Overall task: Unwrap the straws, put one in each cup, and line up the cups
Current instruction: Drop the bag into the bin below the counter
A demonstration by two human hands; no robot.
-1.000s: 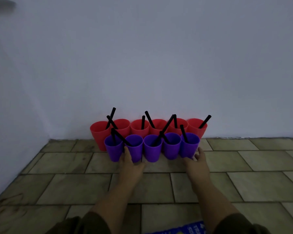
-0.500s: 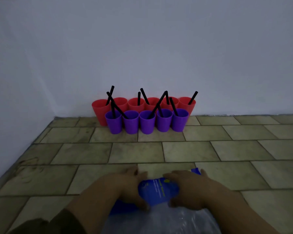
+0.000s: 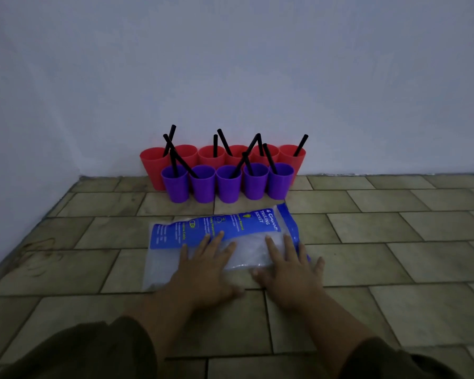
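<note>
At the far edge of the floor (image 3: 394, 269) the cups (image 3: 228, 187) stand lined up, straws (image 3: 300, 145) in; my left hand (image 3: 203, 269) and right hand (image 3: 288, 272) press flat on the bag (image 3: 175, 233), gripping nothing; lining-up looks done, I'd tidy next

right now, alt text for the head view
The left hand and right hand press flat on a blue plastic bag on a tiled floor. Behind it, five purple cups front six red cups by the wall, black straws sticking out.
</note>
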